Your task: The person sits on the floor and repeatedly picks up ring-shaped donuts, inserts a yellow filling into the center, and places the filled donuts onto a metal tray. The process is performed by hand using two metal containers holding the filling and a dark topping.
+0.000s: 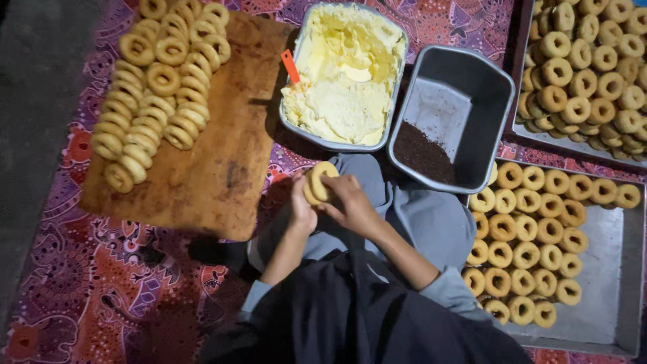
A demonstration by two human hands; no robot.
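Note:
A ring-shaped golden doughnut is held upright between both hands, just above my grey-clad knees. My left hand grips its lower left side. Fingers of my right hand wrap over its right edge. Right in front of the hands stands a metal tray of pale yellow cream with an orange-handled spreader stuck in at its left rim.
A wooden board at the left carries rows of split doughnuts. A grey metal tub holds dark sprinkles in one corner. Two metal trays of whole doughnuts lie at the right, on patterned red cloth.

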